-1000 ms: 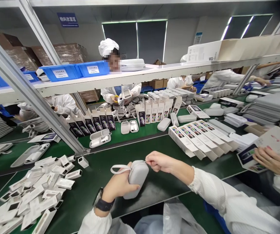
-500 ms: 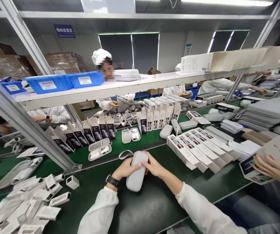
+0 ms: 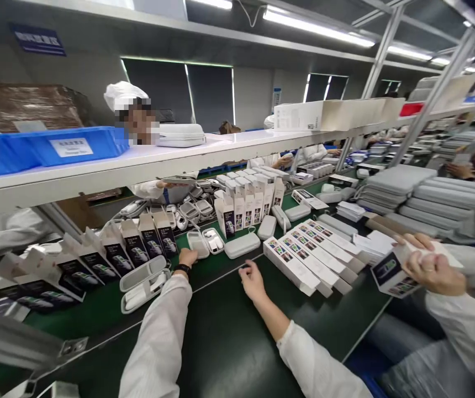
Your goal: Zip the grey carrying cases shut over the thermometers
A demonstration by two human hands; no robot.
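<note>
A closed grey zip case lies on the far green belt, free of both hands. My right hand hovers just in front of it over the near dark belt, fingers spread and holding nothing. My left hand reaches forward to the near edge of an open grey case with a white device in it. Its fingers are turned away from me, so I cannot make out its grip. A dark watch sits on that wrist.
Upright printed boxes and a slanted row stand on the far belt. Flat boxes lie to the right. A co-worker's hands hold a box. Another open case lies left. A shelf with a blue bin runs overhead.
Both hands held the closed grey case; it now lies on the far belt. My right hand has opened and my left has moved to the open case. The view swung right.
</note>
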